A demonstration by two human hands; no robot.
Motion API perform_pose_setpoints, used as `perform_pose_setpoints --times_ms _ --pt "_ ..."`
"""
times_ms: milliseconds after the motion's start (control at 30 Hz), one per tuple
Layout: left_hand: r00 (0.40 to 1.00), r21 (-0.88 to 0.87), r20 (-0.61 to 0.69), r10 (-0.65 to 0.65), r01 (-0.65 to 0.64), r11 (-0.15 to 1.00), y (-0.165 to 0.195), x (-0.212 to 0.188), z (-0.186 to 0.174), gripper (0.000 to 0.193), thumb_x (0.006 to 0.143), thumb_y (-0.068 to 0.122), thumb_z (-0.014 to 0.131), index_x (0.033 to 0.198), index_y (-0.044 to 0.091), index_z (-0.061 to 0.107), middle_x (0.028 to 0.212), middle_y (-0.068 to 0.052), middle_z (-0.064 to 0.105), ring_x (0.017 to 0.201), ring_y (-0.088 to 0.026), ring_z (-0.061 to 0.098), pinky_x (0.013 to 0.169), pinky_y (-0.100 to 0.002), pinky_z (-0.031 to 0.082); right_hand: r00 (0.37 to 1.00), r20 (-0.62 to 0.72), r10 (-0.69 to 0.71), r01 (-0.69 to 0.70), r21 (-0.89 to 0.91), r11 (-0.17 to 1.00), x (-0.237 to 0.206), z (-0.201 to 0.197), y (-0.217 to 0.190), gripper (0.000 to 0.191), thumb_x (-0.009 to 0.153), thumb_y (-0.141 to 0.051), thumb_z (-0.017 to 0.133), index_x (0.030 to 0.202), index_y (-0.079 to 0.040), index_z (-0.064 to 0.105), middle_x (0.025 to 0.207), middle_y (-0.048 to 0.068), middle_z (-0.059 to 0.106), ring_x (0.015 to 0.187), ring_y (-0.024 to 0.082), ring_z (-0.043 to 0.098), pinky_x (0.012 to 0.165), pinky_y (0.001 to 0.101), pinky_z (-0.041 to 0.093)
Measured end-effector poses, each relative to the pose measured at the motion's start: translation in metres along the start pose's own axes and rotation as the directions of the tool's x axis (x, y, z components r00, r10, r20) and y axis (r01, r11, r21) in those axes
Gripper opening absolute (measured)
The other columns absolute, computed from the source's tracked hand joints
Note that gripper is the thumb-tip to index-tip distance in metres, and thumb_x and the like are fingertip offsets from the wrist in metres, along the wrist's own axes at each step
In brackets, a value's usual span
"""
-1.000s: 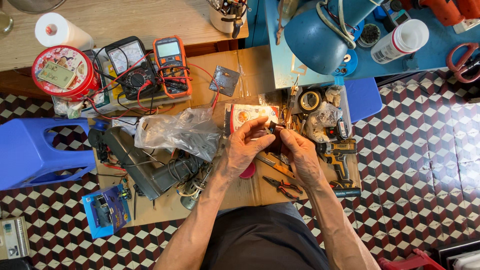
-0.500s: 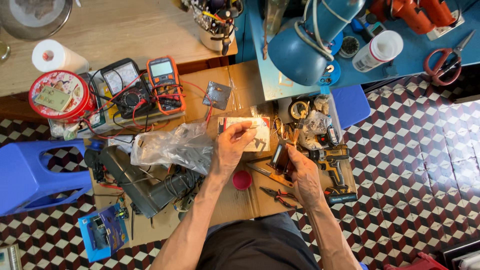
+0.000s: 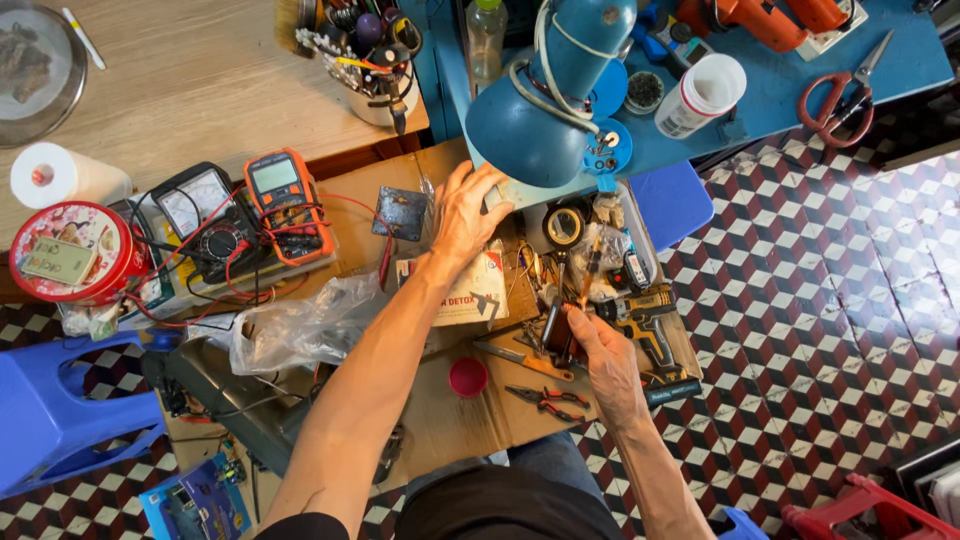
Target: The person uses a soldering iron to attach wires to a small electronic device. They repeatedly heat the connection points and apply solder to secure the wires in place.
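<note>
Left hand reached forward, fingertips under lamp.

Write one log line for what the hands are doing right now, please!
left hand: stretched toward blue lamp, over white packet | right hand: holding dark tool | red pliers on cardboard

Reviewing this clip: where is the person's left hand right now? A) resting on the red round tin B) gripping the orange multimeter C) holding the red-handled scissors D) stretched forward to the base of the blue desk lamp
D: the left hand lies spread beside the blue desk lamp, touching none of the other items.
</note>
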State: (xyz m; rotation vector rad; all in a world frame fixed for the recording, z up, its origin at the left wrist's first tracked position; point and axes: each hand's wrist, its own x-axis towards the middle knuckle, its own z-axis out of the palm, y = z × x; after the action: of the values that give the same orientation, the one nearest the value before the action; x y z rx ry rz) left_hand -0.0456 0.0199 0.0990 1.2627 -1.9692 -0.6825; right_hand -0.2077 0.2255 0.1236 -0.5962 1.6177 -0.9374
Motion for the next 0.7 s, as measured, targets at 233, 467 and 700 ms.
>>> perform_pose_setpoints --times_ms 233,467,700 --pt "0.904 -0.429 0.239 -0.355 0.427 0.796 0.031 -0.079 -0.022 0.048 0.097 0.034 0.063 0.135 0.006 0.066 0.132 -0.017 0.073 0.12 -0.028 0.073 0.104 -0.037 0.057 0.996 0.082 -0.023 0.0 0.265 0.964 0.002 0.024 -0.009 0.041 0.098 -0.035 0.063 0.117 -0.001 0.073 0.096 0.001 0.074 0.081 0.006 0.063 0.072 0.0207 0.052" --pt "0.876 -0.465 0.386 -0.287 0.454 0.76 0.062 -0.151 -0.042 0.081 0.087 0.029 0.08 0.151 -0.002 0.042 0.138 -0.018 0.064 0.124 -0.023 0.066 0.104 -0.035 0.053 1.0 -0.015 0.009 -0.008 0.024 1.0 0.01 0.051 0.005 0.037 0.104 -0.033 0.073 0.096 0.003 0.075 0.079 0.002 0.061 0.067 0.011 0.046 0.057 0.0275 0.035" --pt "0.886 -0.741 0.418 -0.2 0.46 0.489 0.034 -0.157 -0.032 0.085 0.087 0.02 0.08 0.156 -0.002 0.036 0.145 -0.015 0.058 0.127 -0.021 0.061 0.108 -0.033 0.053 0.997 0.047 -0.064 0.071 -0.193 0.979 0.015 0.056 -0.021 0.043 0.096 -0.041 0.069 0.091 0.001 0.076 0.08 0.001 0.068 0.073 0.005 0.057 0.064 0.0214 0.047"
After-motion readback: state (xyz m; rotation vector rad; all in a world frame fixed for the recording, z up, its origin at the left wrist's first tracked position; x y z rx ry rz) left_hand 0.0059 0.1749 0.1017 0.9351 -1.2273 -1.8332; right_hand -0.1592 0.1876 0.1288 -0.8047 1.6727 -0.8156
